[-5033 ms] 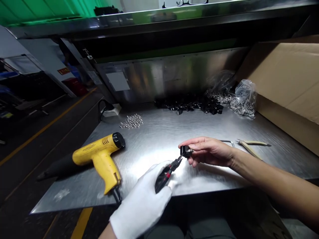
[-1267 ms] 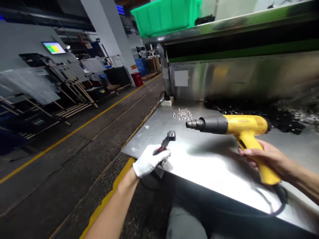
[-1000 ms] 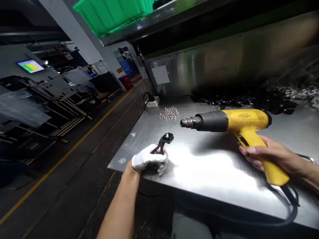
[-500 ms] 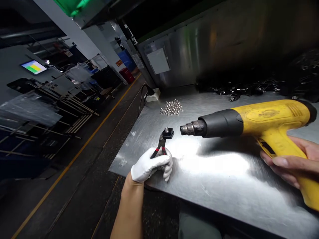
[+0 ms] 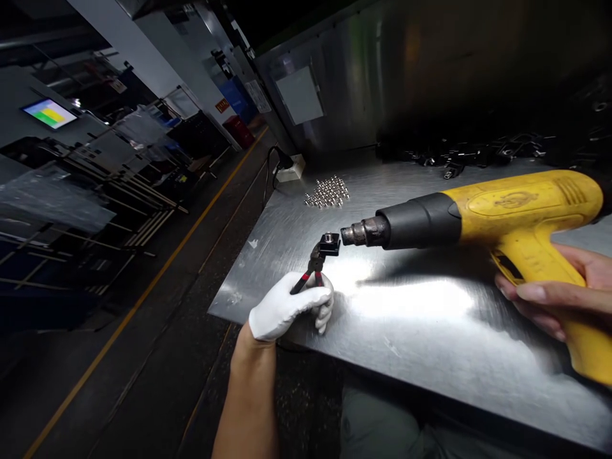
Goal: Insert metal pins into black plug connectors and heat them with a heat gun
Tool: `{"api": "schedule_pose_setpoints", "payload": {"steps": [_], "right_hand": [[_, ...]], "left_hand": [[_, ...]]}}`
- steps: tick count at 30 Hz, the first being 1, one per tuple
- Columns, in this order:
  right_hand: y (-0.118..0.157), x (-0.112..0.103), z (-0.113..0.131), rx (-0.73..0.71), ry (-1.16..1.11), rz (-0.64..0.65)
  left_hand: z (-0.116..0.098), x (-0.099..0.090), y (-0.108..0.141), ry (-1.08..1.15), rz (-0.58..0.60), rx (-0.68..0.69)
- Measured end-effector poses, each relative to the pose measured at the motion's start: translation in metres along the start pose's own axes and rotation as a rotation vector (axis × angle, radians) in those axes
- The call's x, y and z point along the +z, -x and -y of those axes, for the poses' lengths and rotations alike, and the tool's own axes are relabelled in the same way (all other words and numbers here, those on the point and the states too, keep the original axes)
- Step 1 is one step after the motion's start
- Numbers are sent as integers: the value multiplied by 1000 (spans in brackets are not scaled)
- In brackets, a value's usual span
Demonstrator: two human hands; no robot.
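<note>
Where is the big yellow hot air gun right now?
In the head view, the yellow-and-black heat gun is at the right, gripped by the bare right hand, its metal nozzle pointing left at the small black part held in red-handled pliers above the steel bench.

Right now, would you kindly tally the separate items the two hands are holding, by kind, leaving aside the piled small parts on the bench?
Yellow heat gun: 1
Red-and-black pliers: 1
Small black part gripped in the pliers: 1
Total: 3
</note>
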State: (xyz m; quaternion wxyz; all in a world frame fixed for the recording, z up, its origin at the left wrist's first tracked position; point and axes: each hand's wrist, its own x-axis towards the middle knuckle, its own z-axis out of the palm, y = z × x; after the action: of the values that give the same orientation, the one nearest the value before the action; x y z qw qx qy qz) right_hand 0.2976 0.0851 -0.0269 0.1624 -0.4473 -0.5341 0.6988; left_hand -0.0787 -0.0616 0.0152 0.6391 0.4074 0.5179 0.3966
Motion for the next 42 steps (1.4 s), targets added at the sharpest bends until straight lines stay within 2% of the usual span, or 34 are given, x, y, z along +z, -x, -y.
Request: {"api": "schedule_pose_setpoints", "payload": {"steps": [7,22,28,42], "right_hand": [[0,-4,-2,-28,49,18],[2,-3,6,13,72,-8],[2,0,6,12,47,-30],[2,0,6,0,45,5]], "left_hand": [[0,4,1,-22,-42,-6],[0,9,3,-58,-91,-7],[0,11,3,-58,-93,-16],[0,11,3,-65,-88,-12]]}}
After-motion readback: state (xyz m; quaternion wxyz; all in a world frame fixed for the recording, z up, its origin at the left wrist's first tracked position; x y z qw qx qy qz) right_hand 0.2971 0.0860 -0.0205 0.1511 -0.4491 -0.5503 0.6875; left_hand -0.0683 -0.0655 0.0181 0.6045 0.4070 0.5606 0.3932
